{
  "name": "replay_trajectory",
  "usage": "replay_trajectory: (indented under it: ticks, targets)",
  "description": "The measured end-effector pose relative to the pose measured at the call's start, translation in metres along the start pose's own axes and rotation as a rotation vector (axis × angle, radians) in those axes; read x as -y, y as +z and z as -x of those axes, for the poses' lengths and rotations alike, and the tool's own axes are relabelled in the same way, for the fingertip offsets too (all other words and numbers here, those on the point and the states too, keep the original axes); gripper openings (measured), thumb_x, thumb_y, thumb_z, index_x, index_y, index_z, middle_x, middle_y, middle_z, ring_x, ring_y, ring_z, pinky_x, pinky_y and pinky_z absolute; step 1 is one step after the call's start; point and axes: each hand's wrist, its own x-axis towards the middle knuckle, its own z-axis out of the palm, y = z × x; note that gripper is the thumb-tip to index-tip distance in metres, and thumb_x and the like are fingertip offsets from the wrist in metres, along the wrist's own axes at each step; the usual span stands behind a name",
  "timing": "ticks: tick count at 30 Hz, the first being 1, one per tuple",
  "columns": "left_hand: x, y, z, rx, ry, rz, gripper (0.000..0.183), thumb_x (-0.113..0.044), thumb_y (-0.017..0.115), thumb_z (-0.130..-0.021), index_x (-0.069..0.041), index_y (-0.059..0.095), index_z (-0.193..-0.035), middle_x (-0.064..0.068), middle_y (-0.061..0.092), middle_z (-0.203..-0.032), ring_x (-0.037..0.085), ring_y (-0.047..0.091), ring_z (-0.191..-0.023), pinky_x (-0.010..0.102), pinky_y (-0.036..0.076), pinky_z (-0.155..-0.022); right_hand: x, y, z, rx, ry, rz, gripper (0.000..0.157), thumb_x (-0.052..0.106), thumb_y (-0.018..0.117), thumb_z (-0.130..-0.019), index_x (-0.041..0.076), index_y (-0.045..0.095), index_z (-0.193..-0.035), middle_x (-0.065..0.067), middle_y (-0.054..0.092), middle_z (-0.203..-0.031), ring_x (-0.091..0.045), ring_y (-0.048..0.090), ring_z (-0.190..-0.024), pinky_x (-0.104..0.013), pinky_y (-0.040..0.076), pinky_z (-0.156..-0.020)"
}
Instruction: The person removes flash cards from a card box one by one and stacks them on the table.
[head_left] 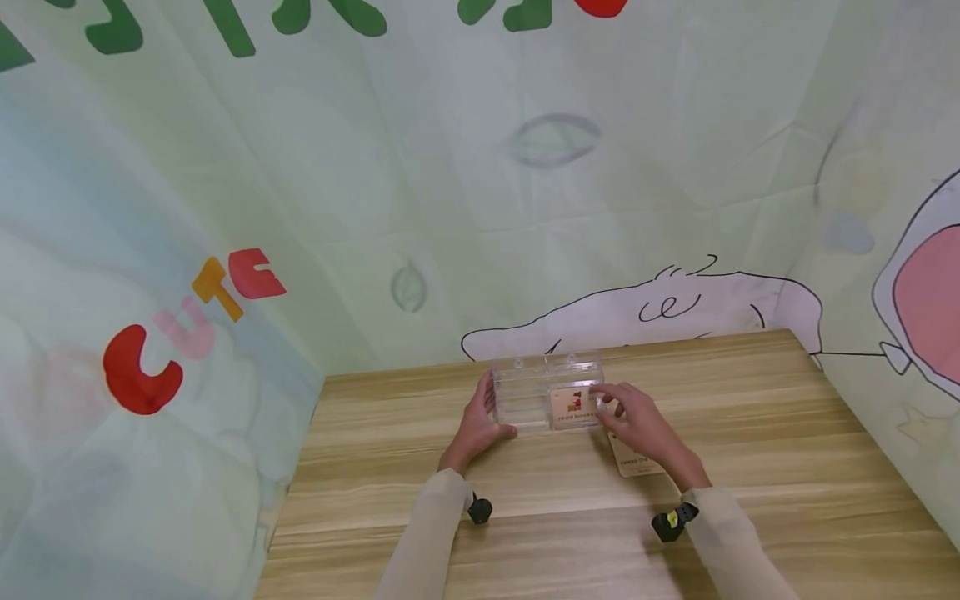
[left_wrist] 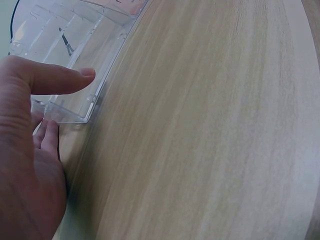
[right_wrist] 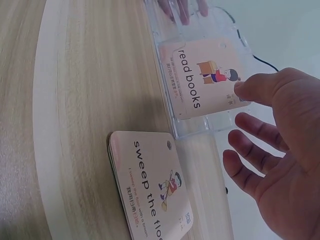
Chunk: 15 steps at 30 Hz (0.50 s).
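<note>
A clear plastic rack with stepped compartments stands at the table's back edge. My left hand grips its left end, the thumb across the front and the fingers partly hidden beside and behind. A "read books" picture card lies in the rack's right front compartment, facing out. One digit of my right hand touches this card near its upper right corner; the other fingers are loosely bent, apart from it. A small stack of cards, "sweep the floor" on top, lies on the table below my right hand.
The wooden table carries the rack and the cards. Right behind the rack hangs a printed cloth backdrop. A black wrist camera sits on the left wrist and another camera on the right.
</note>
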Motion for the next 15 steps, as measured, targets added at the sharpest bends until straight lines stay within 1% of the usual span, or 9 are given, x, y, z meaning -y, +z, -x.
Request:
replay_trajectory:
  ticks: [4, 10, 15]
  targets:
    - [0.0002, 0.0004, -0.0003, -0.003, -0.002, -0.001, 0.121, 0.007, 0.087, -0.067, -0.013, 0.018, -0.165, 0.015, 0.032, -0.166, 0.031, 0.035, -0.151, 0.039, 0.031, -0.124, -0.0004, 0.0004, -0.0001, -0.003, -0.003, 0.004, 0.042, 0.009, 0.072, -0.096, 0.005, 0.064, -0.137, -0.011, 0.066, -0.109, -0.013, 0.058, -0.080, -0.025, 0.055, -0.061]
    - [0.0007, 0.0010, -0.0003, -0.008, 0.000, -0.010, 0.120, 0.006, 0.086, -0.067, -0.013, 0.018, -0.165, 0.016, 0.033, -0.165, 0.033, 0.035, -0.151, 0.042, 0.031, -0.124, 0.0008, 0.0000, 0.0008, 0.003, 0.002, 0.002, 0.041, 0.008, 0.072, -0.096, 0.004, 0.064, -0.136, -0.011, 0.067, -0.109, -0.013, 0.058, -0.079, -0.025, 0.054, -0.061]
    - [0.0002, 0.0009, 0.0003, -0.005, 0.001, -0.005, 0.120, 0.006, 0.085, -0.067, -0.011, 0.017, -0.165, 0.017, 0.033, -0.165, 0.033, 0.035, -0.151, 0.040, 0.031, -0.124, 0.0016, -0.0002, 0.0009, 0.003, 0.008, -0.003, 0.043, 0.008, 0.072, -0.096, 0.005, 0.063, -0.138, -0.012, 0.066, -0.108, -0.014, 0.058, -0.078, -0.025, 0.055, -0.060]
